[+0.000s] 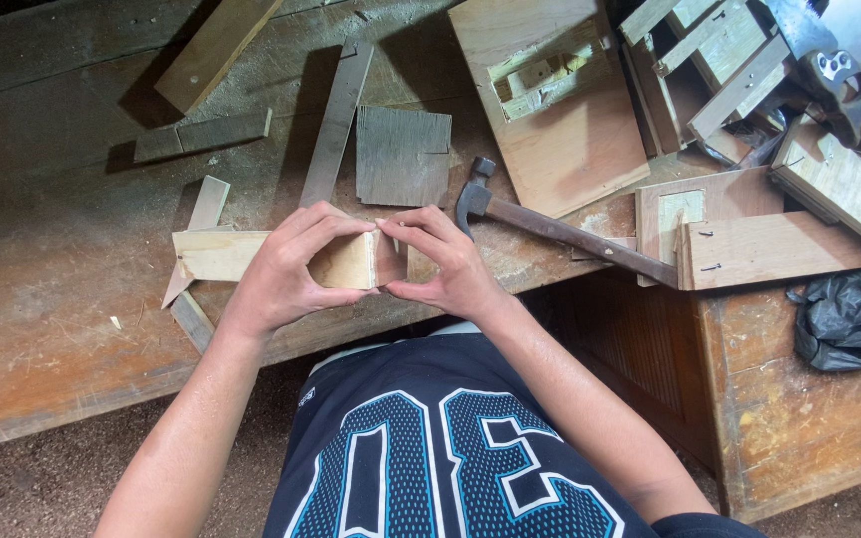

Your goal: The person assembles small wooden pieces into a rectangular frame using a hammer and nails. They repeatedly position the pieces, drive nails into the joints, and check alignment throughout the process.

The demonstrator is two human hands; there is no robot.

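Left hand (286, 269) and right hand (445, 264) clamped together on pale wooden block (219, 255) at workbench (42, 329) near edge, small piece pressed against its end, hammer (550, 227) untouched beside, joining seemingly unfinished.

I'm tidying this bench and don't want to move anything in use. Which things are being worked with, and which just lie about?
In use: left hand, right hand, wooden block.

Lying about: hammer, metal ruler, grey square board, black bag.
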